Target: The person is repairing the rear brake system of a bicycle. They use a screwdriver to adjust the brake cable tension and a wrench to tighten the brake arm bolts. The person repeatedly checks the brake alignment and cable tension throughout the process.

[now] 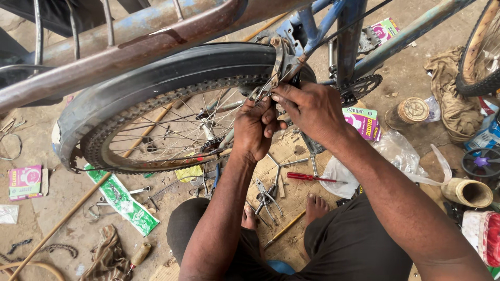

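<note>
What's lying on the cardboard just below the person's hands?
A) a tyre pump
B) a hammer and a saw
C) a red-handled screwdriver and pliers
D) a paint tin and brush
C: a red-handled screwdriver and pliers lie on the cardboard, below the left hand and right hand, which are busy at the brake on the bicycle's rear wheel.

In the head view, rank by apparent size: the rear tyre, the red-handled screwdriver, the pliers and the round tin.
1. Rear tyre, by far the largest.
2. Red-handled screwdriver, longest of the rest, though thin.
3. Pliers and round tin: these look about alike, and the tin lies farther from the camera, so I will not rank them.
</note>
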Available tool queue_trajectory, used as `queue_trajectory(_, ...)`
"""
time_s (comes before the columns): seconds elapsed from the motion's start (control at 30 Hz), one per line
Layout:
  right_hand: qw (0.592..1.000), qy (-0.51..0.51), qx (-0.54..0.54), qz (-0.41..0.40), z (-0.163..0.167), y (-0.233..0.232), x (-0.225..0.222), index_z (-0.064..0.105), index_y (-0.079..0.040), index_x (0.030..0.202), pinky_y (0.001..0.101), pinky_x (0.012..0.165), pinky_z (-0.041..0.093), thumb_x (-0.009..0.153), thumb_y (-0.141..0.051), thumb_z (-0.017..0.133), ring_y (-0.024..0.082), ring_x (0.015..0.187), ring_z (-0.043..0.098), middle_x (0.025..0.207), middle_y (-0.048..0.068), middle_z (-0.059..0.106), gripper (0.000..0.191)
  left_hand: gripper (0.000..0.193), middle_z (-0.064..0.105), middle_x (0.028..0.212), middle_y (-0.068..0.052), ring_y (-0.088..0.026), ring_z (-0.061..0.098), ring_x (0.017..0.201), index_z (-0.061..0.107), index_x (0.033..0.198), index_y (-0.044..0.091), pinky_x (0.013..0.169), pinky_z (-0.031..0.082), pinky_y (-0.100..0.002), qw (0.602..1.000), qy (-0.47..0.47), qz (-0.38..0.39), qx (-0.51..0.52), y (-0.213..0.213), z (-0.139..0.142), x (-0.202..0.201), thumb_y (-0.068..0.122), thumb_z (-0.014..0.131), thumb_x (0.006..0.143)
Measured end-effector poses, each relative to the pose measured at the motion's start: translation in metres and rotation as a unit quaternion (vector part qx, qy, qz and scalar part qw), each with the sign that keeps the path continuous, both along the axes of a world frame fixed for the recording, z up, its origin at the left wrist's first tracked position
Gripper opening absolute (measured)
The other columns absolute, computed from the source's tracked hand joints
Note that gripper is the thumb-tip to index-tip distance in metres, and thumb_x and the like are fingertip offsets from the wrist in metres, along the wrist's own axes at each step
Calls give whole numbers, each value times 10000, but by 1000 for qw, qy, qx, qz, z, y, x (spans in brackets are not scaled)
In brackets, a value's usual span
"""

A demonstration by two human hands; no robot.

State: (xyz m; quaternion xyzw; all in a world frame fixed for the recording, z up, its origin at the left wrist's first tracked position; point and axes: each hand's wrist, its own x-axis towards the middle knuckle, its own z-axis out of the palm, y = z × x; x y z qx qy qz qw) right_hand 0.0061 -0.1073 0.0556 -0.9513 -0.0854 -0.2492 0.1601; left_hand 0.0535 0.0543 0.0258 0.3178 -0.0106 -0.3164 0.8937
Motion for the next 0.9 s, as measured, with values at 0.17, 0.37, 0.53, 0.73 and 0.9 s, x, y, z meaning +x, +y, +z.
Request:
queue_trajectory(0.17, 999, -1, 34, -16, -5, 6, -1, 756, -169, 1291, 323, 468, 508, 948, -219, 798, 171, 580, 659, 699, 86, 675, 349, 213, 505, 615, -12, -97, 442, 406, 596, 975, 0, 496, 558, -274, 1000, 9, 9, -27, -4, 3, -1, 75, 437, 1094)
queue_trajectory(0.37, 996, 11, 85, -11, -8, 12, -3, 746, -122, 1267, 299, 498, 528, 992, -195, 776, 151, 628, 687, 781, 96, 700, 286, 188, 542, 631, -26, -99, 460, 412, 595, 1003, 7, 481, 537, -237, 999, 37, 15, -3, -3, -2, -3, 87, 445, 1084)
queue_trajectory(0.53, 998, 21, 52, -31, -6, 12, -3, 757, -136, 1284, 314, 463, 512, 948, -180, 790, 178, 579, 670, 704, 108, 676, 341, 132, 563, 651, -22, -104, 479, 418, 584, 1000, 33, 430, 456, -198, 995, 82, 40, -32, -9, -7, -4, 88, 484, 1068)
queue_trajectory(0.73, 999, 10, 24, -24, -4, 10, -3, 742, -186, 1284, 346, 523, 526, 951, -181, 810, 206, 650, 687, 779, 110, 684, 340, 165, 472, 635, 11, -86, 394, 400, 568, 996, 8, 584, 566, -261, 991, 62, -7, -118, -4, -15, -1, 95, 494, 1114)
queue_trajectory(0.9, 996, -51, 70, -6, -5, 16, -6, 746, -139, 1309, 351, 558, 546, 942, -123, 790, 223, 695, 697, 859, 129, 701, 370, 186, 471, 631, 17, -83, 382, 378, 595, 1022, 29, 474, 509, -248, 997, 3, 22, -78, -7, -15, -7, 138, 472, 1109)
